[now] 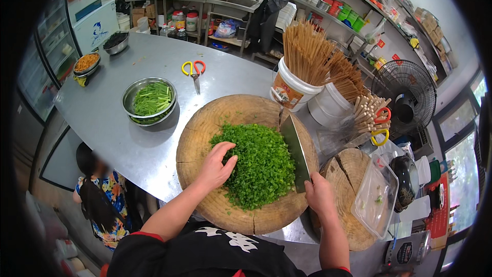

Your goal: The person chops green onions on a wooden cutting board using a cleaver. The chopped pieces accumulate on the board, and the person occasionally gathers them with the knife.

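Note:
Finely chopped green herbs (pixel 257 165), which look like scallion or chives, lie heaped on a round wooden chopping block (pixel 200 127). My left hand (pixel 217 165) rests against the heap's left side, fingers curved and apart, gripping nothing. On the right, my right hand (pixel 319 192) is closed around the handle end of a cleaver (pixel 296 154); its broad blade stands on edge along the heap's right side. Left of the block, a steel bowl (pixel 128 96) holds longer cut green stalks (pixel 153 98), stacked over another container with more greens.
Scissors (pixel 196 79) with red and yellow handles lie beyond the block. White buckets (pixel 294 84) of wooden skewers stand at the back right. A second wooden block (pixel 346 200) carries a clear plastic tray (pixel 374 200). A person (pixel 102 200) is beyond the table's left edge.

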Tool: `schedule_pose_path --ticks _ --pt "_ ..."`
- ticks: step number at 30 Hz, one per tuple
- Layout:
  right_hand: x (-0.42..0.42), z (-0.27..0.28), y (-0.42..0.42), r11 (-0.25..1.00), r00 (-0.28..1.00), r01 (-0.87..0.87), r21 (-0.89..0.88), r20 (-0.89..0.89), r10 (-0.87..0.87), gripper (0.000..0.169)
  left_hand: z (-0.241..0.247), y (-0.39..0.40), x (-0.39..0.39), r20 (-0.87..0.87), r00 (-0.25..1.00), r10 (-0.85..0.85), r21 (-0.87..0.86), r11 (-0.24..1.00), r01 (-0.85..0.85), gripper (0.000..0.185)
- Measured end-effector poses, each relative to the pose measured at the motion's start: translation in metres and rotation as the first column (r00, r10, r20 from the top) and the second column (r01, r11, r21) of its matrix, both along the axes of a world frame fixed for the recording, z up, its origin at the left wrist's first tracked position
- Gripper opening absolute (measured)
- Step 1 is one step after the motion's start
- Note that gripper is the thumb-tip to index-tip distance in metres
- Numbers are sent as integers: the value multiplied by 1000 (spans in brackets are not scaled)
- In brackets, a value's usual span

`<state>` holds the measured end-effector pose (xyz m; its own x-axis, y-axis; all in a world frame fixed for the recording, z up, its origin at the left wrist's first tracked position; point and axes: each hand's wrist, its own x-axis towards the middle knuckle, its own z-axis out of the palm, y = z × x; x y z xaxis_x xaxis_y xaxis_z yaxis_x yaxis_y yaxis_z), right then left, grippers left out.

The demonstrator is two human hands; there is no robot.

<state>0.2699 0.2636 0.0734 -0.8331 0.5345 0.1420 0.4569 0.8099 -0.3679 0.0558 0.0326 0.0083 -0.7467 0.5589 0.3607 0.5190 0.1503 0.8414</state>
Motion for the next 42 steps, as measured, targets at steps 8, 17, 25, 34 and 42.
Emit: schedule_pose_path --ticks 8,17,25,34,42 --pt "-5 3 4 860 989 88 -503 -58 -135 14 -3 28 -17 115 980 -160 -158 971 177 66" --pt "-8 14 -13 800 981 65 -597 -110 -162 14 38 27 -18 -22 982 -187 -400 902 162 62" --pt "-14 4 -20 985 953 -173 0 -252 168 12 47 12 -18 -108 956 -272 -451 871 197 52" --pt "-24 31 -19 860 957 -123 -496 -288 -29 12 49 2 -14 -214 944 -251 -409 901 147 43" --pt "-11 3 27 992 990 -38 123 -129 54 17 62 -10 -11 -308 910 -279 -370 916 156 33"
